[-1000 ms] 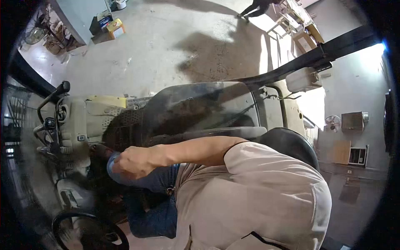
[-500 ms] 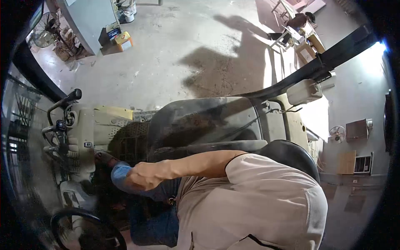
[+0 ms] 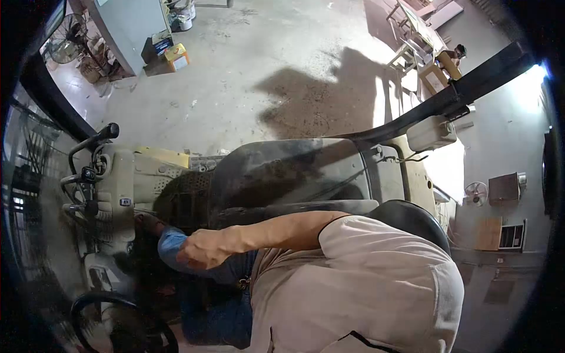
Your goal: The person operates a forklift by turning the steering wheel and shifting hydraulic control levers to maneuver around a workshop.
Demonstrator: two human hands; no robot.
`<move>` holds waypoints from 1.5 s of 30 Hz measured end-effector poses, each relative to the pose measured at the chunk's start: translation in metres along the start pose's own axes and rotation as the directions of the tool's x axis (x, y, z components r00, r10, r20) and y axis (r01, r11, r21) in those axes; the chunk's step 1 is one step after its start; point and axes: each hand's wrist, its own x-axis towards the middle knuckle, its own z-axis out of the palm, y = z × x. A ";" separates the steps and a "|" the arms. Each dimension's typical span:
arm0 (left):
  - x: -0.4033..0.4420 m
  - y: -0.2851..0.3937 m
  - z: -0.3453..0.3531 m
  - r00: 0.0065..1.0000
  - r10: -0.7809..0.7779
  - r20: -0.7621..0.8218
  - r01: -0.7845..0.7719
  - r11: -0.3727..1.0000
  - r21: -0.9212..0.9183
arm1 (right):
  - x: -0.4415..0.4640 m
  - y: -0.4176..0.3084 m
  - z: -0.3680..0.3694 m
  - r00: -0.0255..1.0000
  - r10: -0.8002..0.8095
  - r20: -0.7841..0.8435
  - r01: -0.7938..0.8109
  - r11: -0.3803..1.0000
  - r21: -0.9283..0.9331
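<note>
And here's the right hand (image 3: 203,248), bare, resting on the upper leg of the blue jeans (image 3: 170,246) near the knee, left of the shirt (image 3: 365,282). The forearm comes in from the right, nearly level. The fingers bend down and out of sight, so I can't tell whether they're clenched, slack or gripping anything. The left hand isn't in view.

Why there? It looks like a resting spot: the bent leg seems to prop the hand up, taking the weight of the outstretched arm.

Now the jeans: they lie between the shirt and the dusty console (image 3: 115,191), the thigh's long axis running roughly left to right, its knee end pointing left, towards that console. Just beyond the knee it's all in shadow, hard to read.

Around them, the bent levers (image 3: 88,175) rise at the console's left edge, set within an arm's reach, I'd judge. The steering wheel (image 3: 97,296) sits at the near left, well apart from the right hand. On the far side of the forearm, a dark, dusty cushion (image 3: 294,167) stretches left to right, and beyond it the concrete floor (image 3: 206,76) carries a broad shadow.
</note>
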 end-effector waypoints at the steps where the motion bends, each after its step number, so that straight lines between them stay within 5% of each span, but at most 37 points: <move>1: 0.001 0.001 -0.001 1.000 -0.008 0.000 0.008 1.000 -0.008 | 0.003 0.019 0.021 0.998 -0.048 0.028 0.049 0.998 -0.047; 22: 0.014 0.018 -0.001 0.988 0.066 -0.142 -0.080 0.992 -0.095 | -0.005 -0.006 0.000 0.997 0.070 -0.037 -0.063 0.985 0.162; 45: 0.013 0.017 -0.004 0.997 0.043 -0.063 -0.049 0.994 -0.102 | -0.004 -0.007 0.002 0.994 0.110 -0.020 -0.102 0.962 0.253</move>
